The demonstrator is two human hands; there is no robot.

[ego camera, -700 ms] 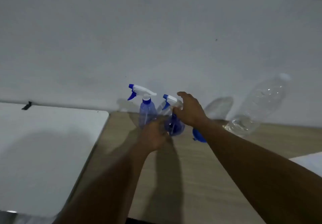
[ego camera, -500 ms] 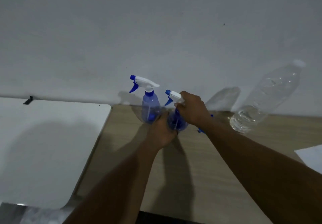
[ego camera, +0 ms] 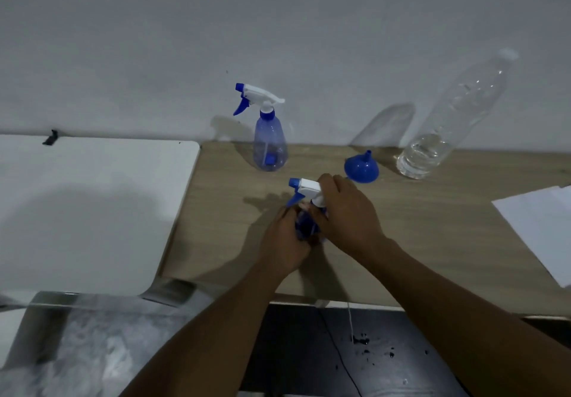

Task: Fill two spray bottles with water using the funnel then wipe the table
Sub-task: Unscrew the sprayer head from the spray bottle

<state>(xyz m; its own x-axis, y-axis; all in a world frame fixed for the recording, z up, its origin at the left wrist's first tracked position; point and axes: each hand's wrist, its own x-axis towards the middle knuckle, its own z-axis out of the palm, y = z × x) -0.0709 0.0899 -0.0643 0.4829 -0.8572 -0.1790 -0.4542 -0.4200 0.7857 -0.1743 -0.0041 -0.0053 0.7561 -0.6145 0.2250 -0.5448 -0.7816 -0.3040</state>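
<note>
Two blue spray bottles with white trigger heads are on the wooden table point(ego camera: 432, 226). One spray bottle point(ego camera: 269, 143) stands upright by the wall. The other spray bottle point(ego camera: 304, 211) is near the table's middle: my left hand point(ego camera: 285, 239) grips its blue body and my right hand point(ego camera: 347, 211) grips its white trigger head. A blue funnel point(ego camera: 361, 166) lies mouth down just behind my right hand. A clear plastic water bottle point(ego camera: 448, 128), partly filled, stands at the right by the wall.
A white table point(ego camera: 86, 205) adjoins the wooden one on the left. A white sheet point(ego camera: 543, 226) lies at the right edge. Below the front edge is a dark floor with a thin cable.
Both hands have pulled the second spray bottle away from the first one, toward me. The funnel, hidden behind my right hand before, is now in view.
</note>
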